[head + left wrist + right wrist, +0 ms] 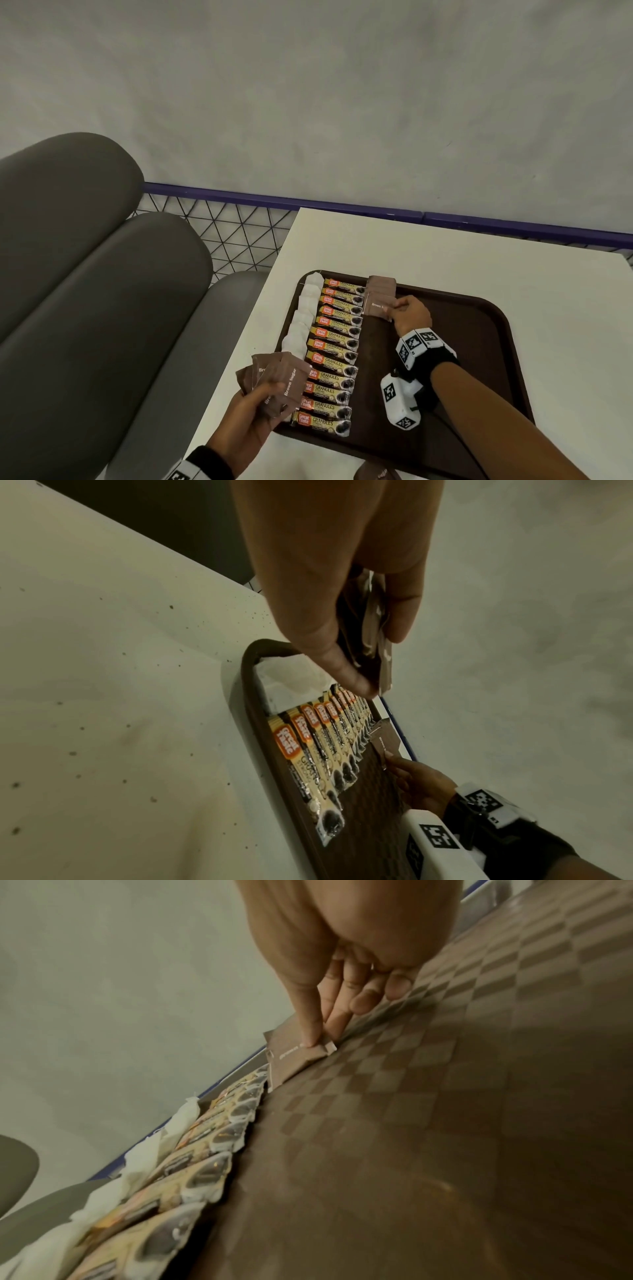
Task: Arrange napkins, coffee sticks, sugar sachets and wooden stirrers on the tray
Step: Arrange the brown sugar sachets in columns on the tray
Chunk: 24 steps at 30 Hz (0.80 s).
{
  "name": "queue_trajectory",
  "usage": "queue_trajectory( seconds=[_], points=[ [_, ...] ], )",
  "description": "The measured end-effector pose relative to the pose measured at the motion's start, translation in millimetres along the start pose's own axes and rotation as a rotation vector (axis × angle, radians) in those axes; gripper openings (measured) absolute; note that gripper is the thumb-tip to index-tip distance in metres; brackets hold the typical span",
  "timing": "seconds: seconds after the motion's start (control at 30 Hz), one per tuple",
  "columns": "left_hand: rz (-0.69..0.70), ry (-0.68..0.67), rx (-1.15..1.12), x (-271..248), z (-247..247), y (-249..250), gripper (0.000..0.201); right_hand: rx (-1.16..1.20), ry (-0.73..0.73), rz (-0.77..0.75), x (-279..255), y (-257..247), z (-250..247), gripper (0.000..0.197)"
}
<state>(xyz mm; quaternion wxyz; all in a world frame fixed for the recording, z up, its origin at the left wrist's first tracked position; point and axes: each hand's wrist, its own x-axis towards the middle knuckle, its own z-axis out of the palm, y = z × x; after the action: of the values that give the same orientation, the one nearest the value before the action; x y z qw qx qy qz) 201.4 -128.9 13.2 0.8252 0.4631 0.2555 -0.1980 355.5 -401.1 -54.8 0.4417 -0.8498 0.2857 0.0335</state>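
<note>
Here: brown tray [486, 329], rounded corners, checker-textured floor, on white table [411, 246]. Along tray's left edge, crumpled white napkins [303, 318]; beside them, row of glossy flat coffee sticks [334, 353]. At far edge, overlapping brown paper sachets [381, 296], square. Right hand [409, 313] pinches nearest sachet's corner, thumb on top. Left hand [248, 416], at tray's near-left corner, grips fan of sachets [279, 380]. Stirrers not visible.
</note>
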Motion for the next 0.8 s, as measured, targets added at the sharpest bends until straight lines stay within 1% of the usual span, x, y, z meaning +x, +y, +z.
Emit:
queue_trajectory(
  seconds=[0.13,0.23,0.3,0.43,0.47,0.53,0.63,0.7,0.8],
  points=[
    [0.013,-0.008,0.001,-1,3,0,0.041,-0.033,0.023,-0.017,-5,-2,-3,0.027],
    [0.049,-0.028,-0.018,-3,8,0,0.040,-0.092,0.066,-0.136,-16,-7,-11,0.029],
    [0.066,-0.044,-0.037,-5,11,0,0.040,-0.094,0.048,-0.232,-29,-10,-16,0.025],
    [0.094,-0.049,-0.040,-9,17,-2,0.050,-0.011,-0.136,-0.386,-55,-12,-17,0.009],
    [0.099,-0.046,-0.038,-9,19,-3,0.049,0.022,-0.200,-0.423,-64,-14,-19,0.008],
    [0.108,-0.044,-0.036,-12,23,-6,0.045,0.089,-0.372,-0.475,-85,-20,-23,0.006],
    [0.129,-0.037,-0.013,-17,31,-8,0.040,0.192,-0.590,-0.524,-115,-26,-26,0.010],
    [0.134,-0.030,0.005,-20,35,-9,0.037,0.212,-0.668,-0.549,-128,-26,-24,0.014],
    [0.133,-0.048,0.041,-25,39,-10,0.037,0.188,-0.735,-0.598,-139,-25,-21,0.025]
  ],
)
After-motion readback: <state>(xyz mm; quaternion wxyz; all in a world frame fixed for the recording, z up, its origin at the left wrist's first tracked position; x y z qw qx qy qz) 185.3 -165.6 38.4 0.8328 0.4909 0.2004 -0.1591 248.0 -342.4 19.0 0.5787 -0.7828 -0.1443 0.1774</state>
